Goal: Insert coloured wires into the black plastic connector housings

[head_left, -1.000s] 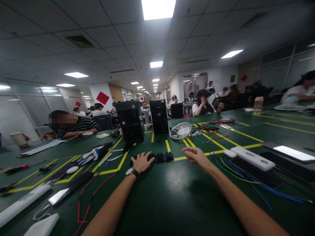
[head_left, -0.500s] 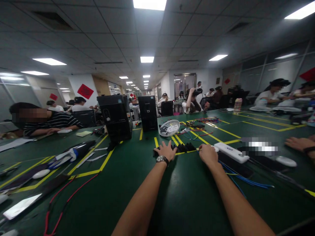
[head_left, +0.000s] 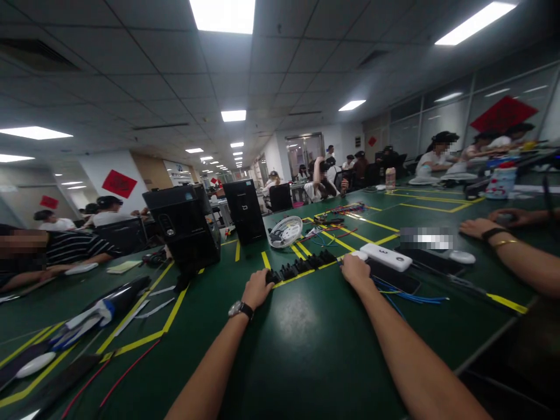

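A row of small black pieces [head_left: 301, 267], too blurred to name, lies along a yellow tape line on the green table. My left hand [head_left: 257, 287], with a watch on its wrist, is at the row's left end, its thumb and fingers closed around the endmost black piece. Beyond the row's right end, my right hand [head_left: 355, 271] rests low on the table with curled fingers. Its fingertips are hidden, so what they hold, if anything, does not show. Right beside that hand is a white oblong device [head_left: 385, 257] marked 3.
Two black computer cases [head_left: 186, 230] and a white round basket [head_left: 285, 232] stand behind the row. Blue wires [head_left: 415, 298] and a black phone-like slab [head_left: 396, 277] lie right. Another person's hand [head_left: 476, 228] rests farther right. Red wires [head_left: 131, 370] lie left.
My left hand, spread over the black pieces before, has drawn to the row's left end and closed there. My right hand stays near the right end. The view has turned right and tilted.
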A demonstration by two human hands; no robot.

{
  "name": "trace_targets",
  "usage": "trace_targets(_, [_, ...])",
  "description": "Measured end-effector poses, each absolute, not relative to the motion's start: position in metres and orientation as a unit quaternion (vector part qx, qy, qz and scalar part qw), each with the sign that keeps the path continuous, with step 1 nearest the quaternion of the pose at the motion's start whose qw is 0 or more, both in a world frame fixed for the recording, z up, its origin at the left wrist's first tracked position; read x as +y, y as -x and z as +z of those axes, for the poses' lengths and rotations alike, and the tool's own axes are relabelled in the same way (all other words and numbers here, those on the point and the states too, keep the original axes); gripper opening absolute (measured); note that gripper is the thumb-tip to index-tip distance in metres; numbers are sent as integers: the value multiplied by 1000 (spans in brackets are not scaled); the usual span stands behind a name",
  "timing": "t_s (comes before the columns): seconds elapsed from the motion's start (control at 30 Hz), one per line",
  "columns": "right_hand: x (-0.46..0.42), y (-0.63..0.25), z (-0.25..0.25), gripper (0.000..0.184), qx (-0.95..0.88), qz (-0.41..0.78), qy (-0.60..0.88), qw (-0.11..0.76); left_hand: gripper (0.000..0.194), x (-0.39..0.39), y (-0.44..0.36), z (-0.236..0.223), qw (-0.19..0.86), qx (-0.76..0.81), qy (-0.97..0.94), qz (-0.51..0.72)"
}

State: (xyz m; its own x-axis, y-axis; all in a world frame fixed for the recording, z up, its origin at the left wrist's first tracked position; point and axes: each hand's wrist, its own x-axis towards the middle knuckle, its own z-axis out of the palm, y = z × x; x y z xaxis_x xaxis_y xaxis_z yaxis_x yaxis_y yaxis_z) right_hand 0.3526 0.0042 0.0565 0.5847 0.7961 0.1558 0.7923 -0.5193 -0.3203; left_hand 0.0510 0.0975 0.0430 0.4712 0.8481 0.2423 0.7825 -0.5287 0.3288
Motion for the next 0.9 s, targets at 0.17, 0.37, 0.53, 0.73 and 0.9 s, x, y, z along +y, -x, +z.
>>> trace_targets(0.17, [-3,-356,66,27,-435,-17,876,207,54,78,-31,39,166,436,-833,297])
trace_targets(0.37, [2,-318,93,31,-500,-131,770,374,58,30,-12,42,389,419,-704,420])
trace_targets(0.53, [-4,-229,92,19,-698,-27,550,458,65,-5,3,45,586,344,-567,465])
trace_targets(0.73, [-28,-170,72,16,-768,84,496,397,66,-9,13,36,595,287,-539,523])
trace_targets(0.9, [-32,-164,67,17,-771,125,494,382,67,-8,13,39,639,231,-501,536])
